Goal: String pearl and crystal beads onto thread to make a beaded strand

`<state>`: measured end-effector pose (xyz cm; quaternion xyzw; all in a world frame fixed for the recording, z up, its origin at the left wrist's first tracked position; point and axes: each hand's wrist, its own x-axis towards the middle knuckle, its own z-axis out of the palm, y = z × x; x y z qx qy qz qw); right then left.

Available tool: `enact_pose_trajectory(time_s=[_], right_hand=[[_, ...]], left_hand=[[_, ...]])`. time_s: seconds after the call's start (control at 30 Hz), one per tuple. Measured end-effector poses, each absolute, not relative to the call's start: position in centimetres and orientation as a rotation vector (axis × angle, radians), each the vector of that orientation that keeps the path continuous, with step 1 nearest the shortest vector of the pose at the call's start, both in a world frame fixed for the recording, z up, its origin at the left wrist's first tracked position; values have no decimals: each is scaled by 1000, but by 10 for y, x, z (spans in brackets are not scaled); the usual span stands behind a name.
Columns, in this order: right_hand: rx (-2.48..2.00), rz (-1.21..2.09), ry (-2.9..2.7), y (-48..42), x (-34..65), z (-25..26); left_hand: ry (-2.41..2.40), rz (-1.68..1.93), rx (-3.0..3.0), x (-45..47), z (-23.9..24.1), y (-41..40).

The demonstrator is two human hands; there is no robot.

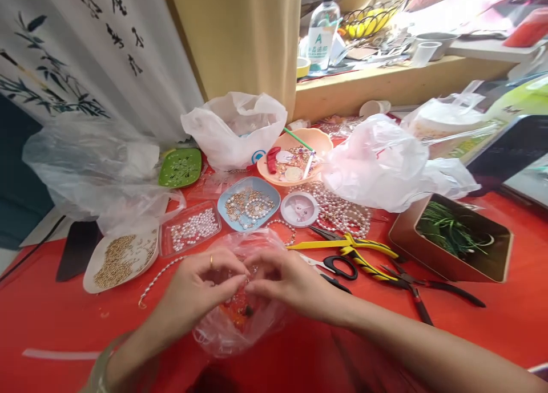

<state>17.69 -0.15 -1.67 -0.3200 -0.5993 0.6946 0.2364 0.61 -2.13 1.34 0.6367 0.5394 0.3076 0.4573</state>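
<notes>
Both my hands meet over a clear plastic bag (240,324) lying on the red table (471,336). My left hand (201,284), with a ring on one finger, pinches its fingertips together at the bag's top. My right hand (291,282) pinches toward it, fingertips nearly touching. What sits between the fingertips is too small to name; it may be the bag's film or a bead. Small dark and orange bits lie inside the bag. A string of pearls (158,279) trails left of my left hand.
Nearby lie a white dish of gold beads (122,259), a clear tray of pearls (190,229), a blue dish (248,205), a peach bowl (295,159), yellow pliers (346,247), black scissors (338,266), more pliers (423,290), a tin of green stems (454,239) and white plastic bags (385,165).
</notes>
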Motion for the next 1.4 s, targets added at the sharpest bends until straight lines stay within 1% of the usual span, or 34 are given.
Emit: enact_pose_trajectory(time_s=[0.13,0.27,0.37,0.47,0.57,0.63,0.7,0.8,0.9,0.97,1.13,1.4], right_hand=[[-738,2210,-1383,-5,175,-17],[-591,2312,-1362,-4,176,-7],[-499,2254,-1457,6,180,16],[-515,2169,-1637,22,187,46],[-489,2071,-1725,43,193,69],[-453,2020,-1734,59,199,75],[-464,2031,-1724,76,206,71],[-592,2085,-1557,101,223,53],[-658,2081,-1487,117,240,33],[-685,2090,-1437,121,248,23],[-708,2191,-1327,120,251,11],[-770,2276,-1236,118,259,6]], left_hand=[[1300,670,1764,12,22,-26],[1242,693,1738,9,31,-26],[1199,821,1691,3,42,-19],[1208,979,1698,1,57,-10],[1219,1216,1560,4,75,3],[1166,1400,1396,4,89,15],[1141,1622,1291,1,104,30],[1161,1859,1248,-17,122,57],[1242,1955,1157,-45,130,82],[1282,1955,1066,-62,130,95],[1312,1827,1006,-89,114,115],[1336,1722,972,-107,100,119]])
